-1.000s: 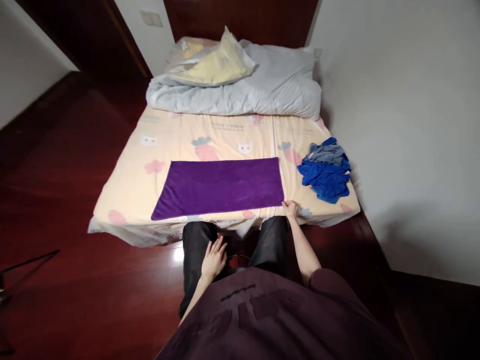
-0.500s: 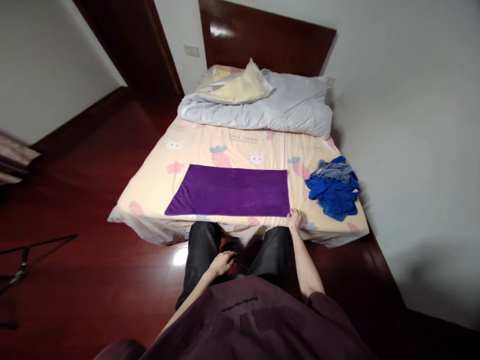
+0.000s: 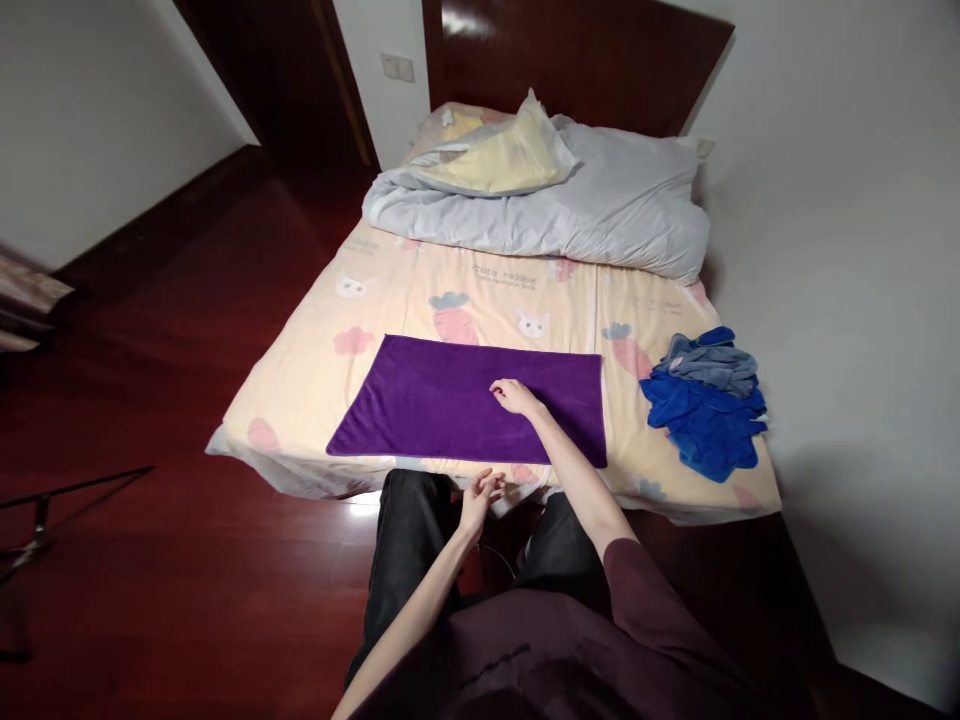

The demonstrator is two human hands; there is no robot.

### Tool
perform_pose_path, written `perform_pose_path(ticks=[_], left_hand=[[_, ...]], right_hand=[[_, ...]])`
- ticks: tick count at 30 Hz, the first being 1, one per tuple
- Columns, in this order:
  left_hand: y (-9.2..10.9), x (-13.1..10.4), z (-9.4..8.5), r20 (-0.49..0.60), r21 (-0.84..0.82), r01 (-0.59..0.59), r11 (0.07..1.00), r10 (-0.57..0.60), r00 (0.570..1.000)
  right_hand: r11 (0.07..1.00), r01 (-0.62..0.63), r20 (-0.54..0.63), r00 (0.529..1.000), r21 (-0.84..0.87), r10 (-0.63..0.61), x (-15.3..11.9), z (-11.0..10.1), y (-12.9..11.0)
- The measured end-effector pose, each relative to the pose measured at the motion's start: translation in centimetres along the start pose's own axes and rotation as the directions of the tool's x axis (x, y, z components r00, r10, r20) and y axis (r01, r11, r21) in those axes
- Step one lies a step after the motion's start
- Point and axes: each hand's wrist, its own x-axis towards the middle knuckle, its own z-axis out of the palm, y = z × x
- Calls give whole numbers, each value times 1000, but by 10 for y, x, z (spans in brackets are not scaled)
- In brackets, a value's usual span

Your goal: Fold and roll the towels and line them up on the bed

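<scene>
Occupying most of the view, the low bed with a pale yellow sheet printed with carrots and rabbits (image 3: 315, 360) stood on the dark red polished wooden floor (image 3: 172, 560), with one long side near the white wall (image 3: 847, 250). At the head end, the bulky pale grey duvet (image 3: 600, 205) lay bunched across the full width, and the soft yellow pillow (image 3: 510, 160) rested against it. The rectangular purple terry towel (image 3: 427, 400) lay spread flat near the foot edge of the bed, directly ahead of the person's black-trousered legs (image 3: 405, 540). The crumpled pile of blue and grey cloths (image 3: 705, 410) sat on the sheet well to the right of the towel, close to the wall. The right hand (image 3: 514, 396) rested on the middle of the towel, palm down, fingers loosely curled and touching the pile surface; it pinched nothing that could be seen. The left hand (image 3: 480, 497) hovered just below the foot edge of the bed, fingers loosely spread and holding nothing, near the towel's near edge but apart from it.
</scene>
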Motion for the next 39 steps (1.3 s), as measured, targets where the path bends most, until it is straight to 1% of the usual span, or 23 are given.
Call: perform_pose_path(ticks=[3,5,7,10,12,15,18,23,29,32,39], left_hand=[[1,4,-1,-55,-78,28,997,-33,998],[3,6,0,-104,-118,72,990,-84,991],[7,8,3,-134,-150,122,981,-142,981],[14,13,11,-156,-214,181,960,-216,964],[18,17,17,-182,-263,200,944,-252,951],[21,21,24,-220,-329,208,921,-289,932],[23,25,29,-247,-378,194,905,-301,921],[24,33,33,-270,-404,169,899,-294,917],[26,37,35,-255,-358,152,921,-253,933],[27,33,39,-295,-374,147,916,-268,917],[30,17,45,-365,-453,122,883,-309,878]], right_hand=[[999,-45,108,993,1,45,44,9,0],[996,-94,141,986,6,92,67,11,5],[991,-136,111,984,-8,136,86,8,12],[982,-185,14,982,-45,186,110,-2,22],[974,-217,-29,976,-65,216,123,-9,26],[956,-269,-50,963,-117,265,138,-16,31],[938,-306,-49,952,-165,302,148,-18,34],[935,-287,-57,958,-208,281,155,-21,36],[925,-358,39,930,-124,365,158,-37,29],[929,-363,44,929,-73,366,157,-41,27],[930,-365,-1,931,43,366,155,-48,27]])
